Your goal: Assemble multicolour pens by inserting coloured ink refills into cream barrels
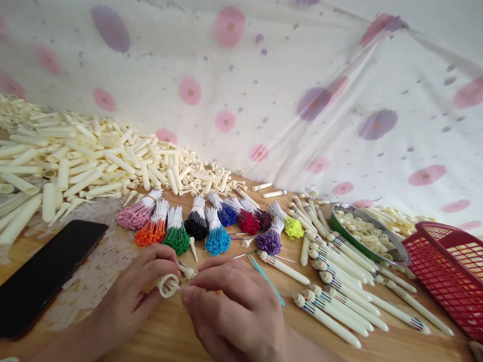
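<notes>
My left hand pinches a cream slotted pen ring, its round open end facing me. A small cream pen piece shows just behind, between the two hands; I cannot tell which hand bears it. My right hand is closed close to the ring, its fingertips on a thin pale pen refill at the ring's opening. A speck of orange shows between its fingers; most of the refill is hidden. Just beyond the hands stand bundles of coloured refills, among them orange, green and light blue.
A black phone lies at left on small clear plastic pieces. Cream pen barrels are heaped behind. At right are multicolour pens, a green-sided metal bowl of cream parts and a red basket. A patterned sheet hangs behind.
</notes>
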